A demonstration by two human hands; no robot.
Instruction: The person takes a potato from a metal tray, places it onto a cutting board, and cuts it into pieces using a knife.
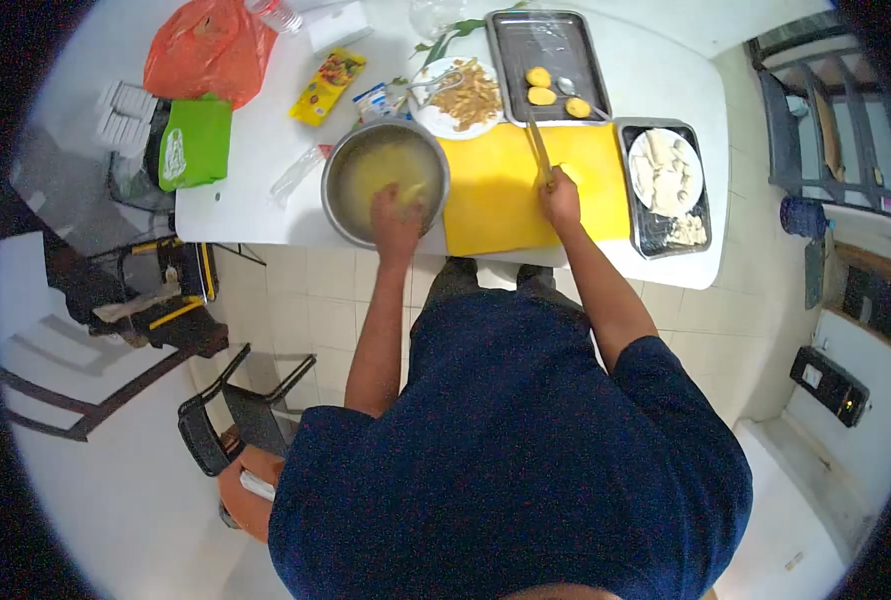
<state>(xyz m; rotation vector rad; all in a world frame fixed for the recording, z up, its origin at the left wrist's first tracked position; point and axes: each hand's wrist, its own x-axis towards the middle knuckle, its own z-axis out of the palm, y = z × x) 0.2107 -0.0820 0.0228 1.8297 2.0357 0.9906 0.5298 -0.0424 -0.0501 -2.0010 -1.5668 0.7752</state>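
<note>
My left hand (398, 222) reaches into a metal bowl (332, 205) of cloudy yellowish water, its fingers closed around a pale yellow potato piece (413, 194). The fingertips are partly hidden by the bowl's contents. A knife (539, 145) is gripped in my right hand (561, 200), its blade pointing away over the yellow cutting board (496, 200). Just beyond the board, a dark tray (551, 45) holds several yellow potato pieces (541, 96) and a spoon (566, 86).
A white plate (428, 118) of brown peelings stands behind the bowl. At right, another tray (656, 240) bears a plate of pale pieces (666, 170). Leftward lie a yellow packet (328, 86), a red plastic bag (211, 50) and a green bag (196, 140). Chairs (251, 410) stand behind left.
</note>
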